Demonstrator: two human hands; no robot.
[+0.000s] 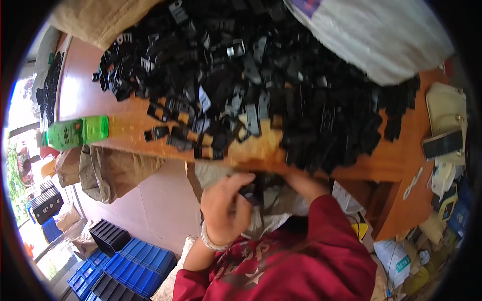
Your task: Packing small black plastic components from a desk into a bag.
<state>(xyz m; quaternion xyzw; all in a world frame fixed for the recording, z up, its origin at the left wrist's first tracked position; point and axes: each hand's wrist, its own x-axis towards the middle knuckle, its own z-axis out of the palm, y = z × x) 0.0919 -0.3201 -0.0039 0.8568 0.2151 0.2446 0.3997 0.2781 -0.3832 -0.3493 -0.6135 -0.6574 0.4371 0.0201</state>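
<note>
A large heap of small black plastic parts (216, 90) covers much of the wooden table (133, 133). Below the table's front edge, my left hand (223, 205) has its fingers curled around a small black plastic part (250, 192), whose exact shape is hard to make out. My right hand (305, 184) is low at the table edge, just under the neater stack of black parts (326, 135). Its fingers are blurred and lost in the dark area beside the left hand. Beneath both hands hangs a pale sack (266, 223).
A green bottle (83, 131) lies at the table's left edge. White sacking (381, 37) rests on the heap at the far right. To the right are a phone (442, 144) and a beige bag (447, 108). Blue crates (138, 266) stand on the floor at lower left.
</note>
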